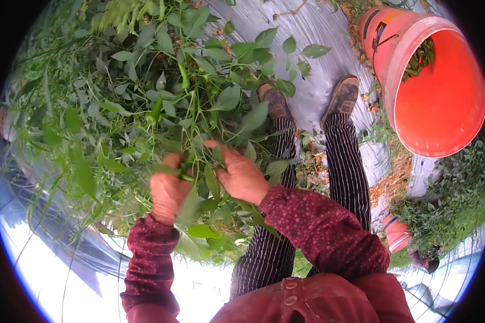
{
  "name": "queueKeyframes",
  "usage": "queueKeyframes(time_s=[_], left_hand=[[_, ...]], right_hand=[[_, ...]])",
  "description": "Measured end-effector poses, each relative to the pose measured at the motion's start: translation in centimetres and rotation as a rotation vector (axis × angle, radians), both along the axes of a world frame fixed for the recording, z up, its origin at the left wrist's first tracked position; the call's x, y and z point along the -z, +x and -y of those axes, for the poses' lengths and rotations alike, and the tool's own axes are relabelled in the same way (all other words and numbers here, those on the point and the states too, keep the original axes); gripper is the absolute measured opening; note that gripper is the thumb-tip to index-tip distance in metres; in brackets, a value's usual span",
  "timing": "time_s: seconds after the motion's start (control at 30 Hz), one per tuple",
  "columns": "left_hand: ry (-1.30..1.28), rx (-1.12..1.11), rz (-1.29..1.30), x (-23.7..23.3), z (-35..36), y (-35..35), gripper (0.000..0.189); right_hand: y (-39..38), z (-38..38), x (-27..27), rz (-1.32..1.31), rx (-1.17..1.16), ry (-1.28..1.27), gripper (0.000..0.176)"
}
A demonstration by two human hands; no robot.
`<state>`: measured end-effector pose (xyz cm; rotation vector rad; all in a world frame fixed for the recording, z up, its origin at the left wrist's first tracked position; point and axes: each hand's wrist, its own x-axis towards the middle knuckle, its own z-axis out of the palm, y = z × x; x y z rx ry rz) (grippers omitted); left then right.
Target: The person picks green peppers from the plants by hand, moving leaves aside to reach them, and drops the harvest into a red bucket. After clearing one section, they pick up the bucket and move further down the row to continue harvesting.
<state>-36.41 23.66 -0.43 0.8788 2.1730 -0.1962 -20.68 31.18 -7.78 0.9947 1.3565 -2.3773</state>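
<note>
My left hand (pixel 168 187) is closed among the leaves of a pepper plant (pixel 229 98), with a green chili pepper (pixel 185 176) showing at its fingers. Just right of it, my right hand (pixel 241 173) reaches into the same plant. Its thumb and index finger are apart, with stems and leaves between them; the other fingers are partly hidden. Above the hands, a green chili pepper (pixel 185 76) hangs from a stem, and another green pepper (pixel 155 112) hangs farther left.
A red bucket (pixel 380 51) lies tipped at the upper right, with green peppers (pixel 421 59) inside. Silvery plastic sheeting (pixel 312 59) covers the ground around my shoes (pixel 341 96). Farther off at lower right are a second bucket (pixel 397 233) and a person (pixel 424 262).
</note>
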Motion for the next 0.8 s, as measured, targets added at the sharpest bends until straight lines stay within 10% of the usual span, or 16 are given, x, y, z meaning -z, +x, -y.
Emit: queueKeyframes(time_s=[0.13,0.27,0.5,0.7,0.8], left_hand=[[-0.417,0.367,-0.148,-1.3,-1.2,-4.0,0.028],[0.050,-0.296,0.334,-3.4,-10.5,-1.1,0.027],[-0.119,0.266,0.302,12.0,-10.2,3.1,0.030],[-0.534,0.583,0.339,14.8,-5.4,3.5,0.030],[-0.739,1.082,0.181,14.2,-6.4,4.2,0.045]], right_hand=[[-0.4,-1.4,-1.5,0.041,-0.349,0.162,0.072],[-0.4,-0.2,-2.1,-0.023,-0.550,0.354,0.055],[0.2,2.7,-2.5,-0.004,-0.360,0.626,0.043],[0.0,2.9,-2.9,-0.017,-0.418,0.560,0.044],[0.1,3.0,-2.8,-0.032,-0.397,0.590,0.040]])
